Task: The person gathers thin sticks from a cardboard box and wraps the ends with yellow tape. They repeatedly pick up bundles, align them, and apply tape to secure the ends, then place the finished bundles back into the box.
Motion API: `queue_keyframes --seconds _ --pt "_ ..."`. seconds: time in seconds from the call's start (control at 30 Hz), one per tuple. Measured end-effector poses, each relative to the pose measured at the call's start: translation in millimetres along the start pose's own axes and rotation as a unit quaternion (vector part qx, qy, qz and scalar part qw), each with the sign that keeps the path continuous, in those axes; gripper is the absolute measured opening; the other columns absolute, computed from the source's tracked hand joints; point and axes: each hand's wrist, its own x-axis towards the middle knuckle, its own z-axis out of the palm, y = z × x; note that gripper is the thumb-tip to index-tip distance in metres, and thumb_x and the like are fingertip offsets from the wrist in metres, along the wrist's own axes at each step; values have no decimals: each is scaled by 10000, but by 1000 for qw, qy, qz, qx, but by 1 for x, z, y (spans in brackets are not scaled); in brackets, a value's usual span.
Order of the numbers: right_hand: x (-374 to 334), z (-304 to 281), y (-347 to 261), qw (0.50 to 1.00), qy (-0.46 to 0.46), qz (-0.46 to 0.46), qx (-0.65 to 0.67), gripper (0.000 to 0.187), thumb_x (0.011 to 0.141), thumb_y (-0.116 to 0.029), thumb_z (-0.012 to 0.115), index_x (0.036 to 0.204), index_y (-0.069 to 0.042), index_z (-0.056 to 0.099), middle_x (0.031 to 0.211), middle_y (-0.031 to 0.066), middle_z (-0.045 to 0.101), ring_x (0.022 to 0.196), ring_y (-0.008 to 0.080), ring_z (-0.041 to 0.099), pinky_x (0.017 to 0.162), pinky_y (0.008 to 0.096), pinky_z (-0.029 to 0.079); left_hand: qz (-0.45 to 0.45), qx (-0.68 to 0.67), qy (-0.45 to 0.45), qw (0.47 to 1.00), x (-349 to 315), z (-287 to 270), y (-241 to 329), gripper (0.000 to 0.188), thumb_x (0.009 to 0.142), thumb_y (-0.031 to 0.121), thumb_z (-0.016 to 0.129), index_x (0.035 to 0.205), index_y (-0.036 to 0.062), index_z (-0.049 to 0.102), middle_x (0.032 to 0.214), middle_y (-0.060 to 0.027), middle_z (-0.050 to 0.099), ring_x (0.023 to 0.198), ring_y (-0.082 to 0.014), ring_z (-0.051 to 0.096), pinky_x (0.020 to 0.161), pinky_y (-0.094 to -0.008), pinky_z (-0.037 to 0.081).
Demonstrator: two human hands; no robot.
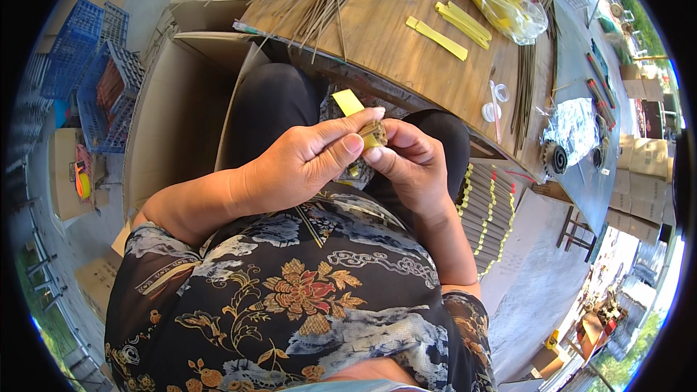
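Above my lap, both hands meet around a short bundle of thin brown sticks, its end turned toward me. My left hand pinches the bundle from the left between thumb and fingers. A yellow paper strip sticks out beyond the left fingers, and some yellow shows around the bundle. My right hand grips the bundle's other side, thumb and fingertips pressed against it. The rest of the bundle is hidden by my fingers.
Loose brown sticks lie across the wooden table, with yellow strips and a plastic bag of yellow material. An open cardboard box stands at my left. Yellow-banded stick bundles lie at my right. Blue crates are stacked far left.
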Motion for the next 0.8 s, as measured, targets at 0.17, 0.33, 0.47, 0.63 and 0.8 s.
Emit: queue_keyframes --seconds 0.17,0.33,0.47,0.63,0.8 --pt "-1 -17 1 997 -70 11 -38 160 790 -75 649 902 16 581 853 10 562 803 70 513 701 213 428 -45 -101 -74 991 2 -1 -2 513 933 349 398 1362 90 289 671 25 434 581 -33 390 521 -162 359" --pt "-2 -19 -9 992 -74 41 -90 205 754 -112 694 883 9 590 804 30 557 734 77 512 640 217 418 -82 -173 -97 977 5 -1 0 730 899 371 470 1408 171 -14 708 12 448 565 -35 402 470 -157 358" --pt "-3 -24 -10 988 -94 26 -123 222 744 -113 703 892 10 593 801 28 558 740 80 517 642 217 420 -108 -209 -95 967 5 2 -3 827 878 378 509 1394 167 -102 725 -5 457 566 -41 416 449 -157 351" --pt "-1 -14 -15 993 -46 106 -21 304 716 -126 729 957 1 593 808 27 542 752 80 495 645 220 405 -107 -193 -66 973 5 0 -2 875 861 402 528 1388 124 -113 729 -11 458 565 -45 417 438 -156 347" --pt "5 -15 -11 980 11 -57 -191 402 668 -145 764 1013 -27 595 873 24 527 796 100 476 705 230 399 -101 -204 -49 973 4 1 -1 858 867 407 514 1389 118 -103 728 -18 454 556 -50 412 429 -155 340"
